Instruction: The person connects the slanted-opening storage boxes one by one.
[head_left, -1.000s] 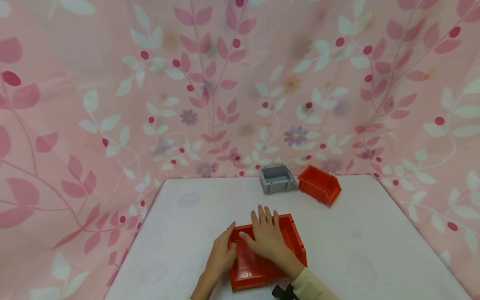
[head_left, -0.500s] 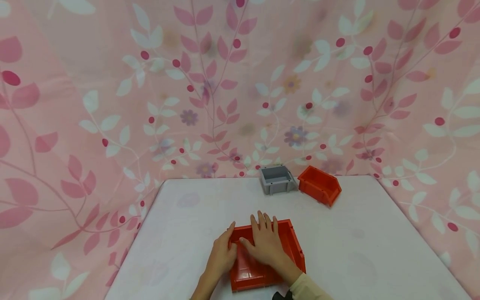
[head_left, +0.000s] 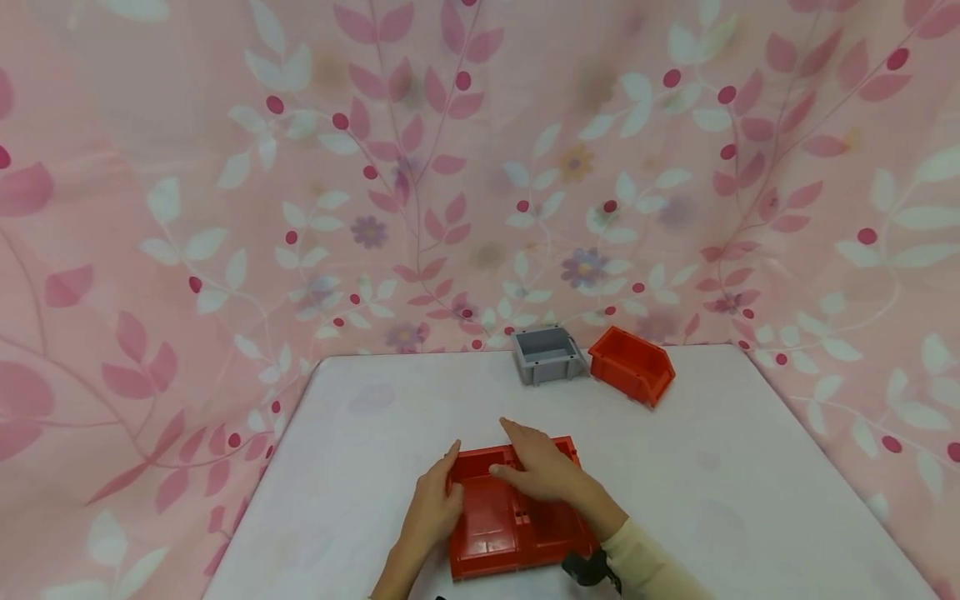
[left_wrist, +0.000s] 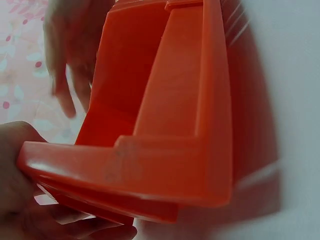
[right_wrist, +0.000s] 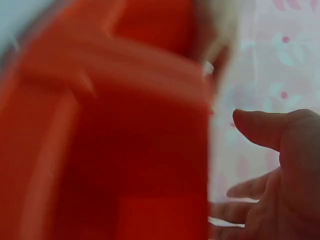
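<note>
Two red plastic storage bins lie side by side near the table's front, a left bin (head_left: 487, 525) and a right bin (head_left: 551, 521), their walls meeting along a middle ridge. My left hand (head_left: 435, 504) grips the left bin's outer side wall. In the left wrist view its thumb lies at the wall's edge and its fingers wrap underneath. My right hand (head_left: 547, 467) hovers over the right bin, thumb spread away from the fingers. In the right wrist view, the right hand (right_wrist: 280, 185) has nothing in its grasp, beside the blurred red bin (right_wrist: 140, 150).
Farther back on the white table (head_left: 375, 433) stand a small grey bin (head_left: 549, 367) and a small red bin (head_left: 630, 367) next to each other. A pink floral curtain (head_left: 300, 200) hangs behind the table.
My right hand has turned and lifted from the bins, its fingers now pointing to the upper left. The left hand keeps its hold. The head view has shifted slightly.
</note>
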